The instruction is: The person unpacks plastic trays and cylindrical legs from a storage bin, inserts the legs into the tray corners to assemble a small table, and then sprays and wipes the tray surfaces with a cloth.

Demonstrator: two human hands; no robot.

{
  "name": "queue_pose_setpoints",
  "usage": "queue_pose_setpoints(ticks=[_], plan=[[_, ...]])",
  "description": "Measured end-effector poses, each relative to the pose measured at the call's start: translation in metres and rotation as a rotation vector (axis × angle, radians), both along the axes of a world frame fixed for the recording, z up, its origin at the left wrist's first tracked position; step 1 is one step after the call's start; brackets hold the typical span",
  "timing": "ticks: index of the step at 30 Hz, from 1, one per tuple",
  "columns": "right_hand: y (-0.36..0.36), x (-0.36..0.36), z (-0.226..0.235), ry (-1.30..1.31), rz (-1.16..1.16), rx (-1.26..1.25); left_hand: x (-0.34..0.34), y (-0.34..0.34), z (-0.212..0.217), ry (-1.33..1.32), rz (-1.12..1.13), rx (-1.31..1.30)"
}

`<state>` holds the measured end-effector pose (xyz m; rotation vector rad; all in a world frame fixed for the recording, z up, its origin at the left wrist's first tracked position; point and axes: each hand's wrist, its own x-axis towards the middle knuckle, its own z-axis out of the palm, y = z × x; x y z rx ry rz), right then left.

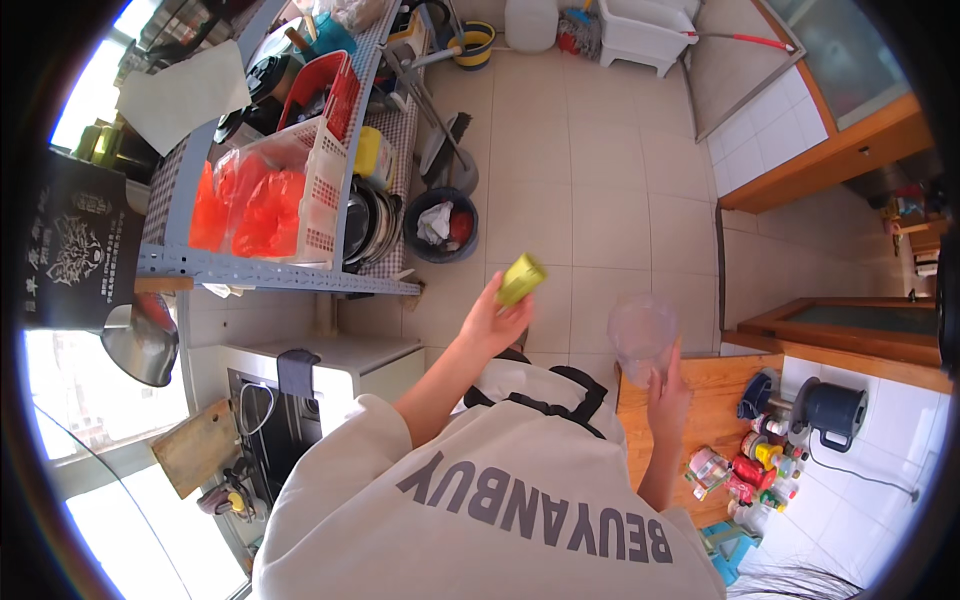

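At the far left a grey metal shelf [280,272] carries a white basket [318,180] stuffed with orange-red bags [250,210], and a dark bin [441,225] sits on the tiled floor beside it. The left hand [492,325] is raised over the floor, its fingers [512,312] clamped on a yellow-green cup [521,278] that tilts away. Further right, the right hand [667,395] holds a clear plastic cup [641,335] from below, fingers closed around its base, just above the near edge of the wooden desk [705,400]. Small bottles [760,470] and a dark kettle [833,410] stand at the right.
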<state>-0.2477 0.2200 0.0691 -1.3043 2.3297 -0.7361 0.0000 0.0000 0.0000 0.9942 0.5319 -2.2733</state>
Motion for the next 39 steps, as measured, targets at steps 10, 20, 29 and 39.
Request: queue_pose_setpoints(ticks=[10,20,29,39], plan=[[0.001,0.009,-0.020,0.089,-0.005,-0.002,0.048,-0.093,-0.056,-0.403,0.226,0.068],[0.014,0.021,0.023,0.211,-0.055,-0.309,-0.066,-0.008,0.070,-0.070,-0.691,-0.915],[0.034,0.034,0.073,0.058,-0.223,-0.635,-0.110,0.032,0.181,-0.209,-1.003,-1.990],[0.099,0.001,0.071,-1.442,-0.803,-1.357,-0.160,0.060,0.186,-0.224,-1.171,-2.199]])
